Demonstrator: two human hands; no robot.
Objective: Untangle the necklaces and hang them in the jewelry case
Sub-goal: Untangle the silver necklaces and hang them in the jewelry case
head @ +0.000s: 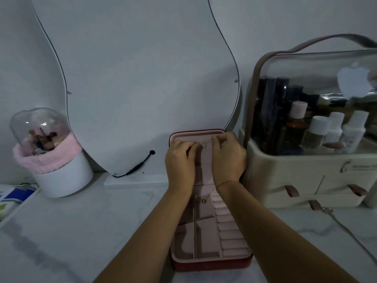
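One jewelry case (212, 260) open, lid upright against one wavy mirror (132, 78) behind it. Left hand (180, 160) and right hand (227, 156) at lid top, fingers curled, both pinching one thin necklace (206, 142) strung between them. Forearms hide part of the tray. One cosmetics organizer (295, 180) just right of case, one domed brush holder (61, 176) well left.

wall (269, 19): plain grey | mirror (142, 78): wavy, against wall | table (81, 225): white marbled | cosmetics box (306, 176): right | light: dim
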